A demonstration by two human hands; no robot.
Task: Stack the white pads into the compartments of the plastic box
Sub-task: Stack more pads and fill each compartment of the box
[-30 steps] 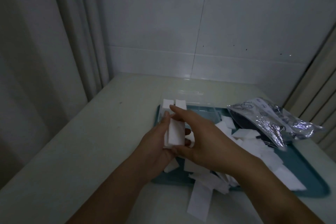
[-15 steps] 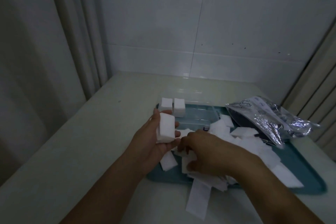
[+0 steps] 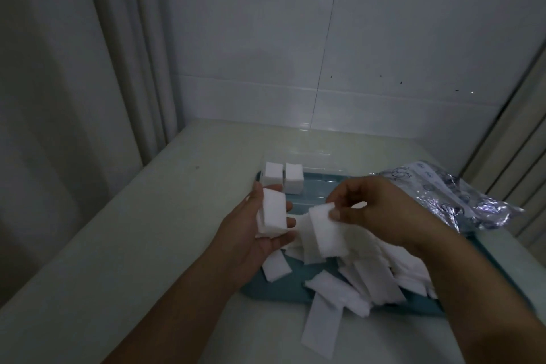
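Note:
My left hand [image 3: 251, 233] holds a thick stack of white pads [image 3: 273, 211] upright between thumb and fingers. Beside it, my right hand [image 3: 381, 213] pinches a single white pad [image 3: 328, 230] by its top edge, lifted just above the loose pile of white pads [image 3: 372, 272] on the teal tray [image 3: 283, 289]. The clear plastic box [image 3: 319, 183] lies at the tray's far end. Two of its left compartments hold pad stacks [image 3: 283, 177] that stand above the rim.
A crumpled silver foil bag [image 3: 455, 201] lies on the tray's far right. One long pad [image 3: 323, 325] hangs over the tray's near edge onto the pale table [image 3: 147, 245]. A curtain hangs at the left and a tiled wall rises behind.
My right hand has left the stack, dipped into the loose pile and come up with one pad. My left hand has kept the stack and moved slightly left.

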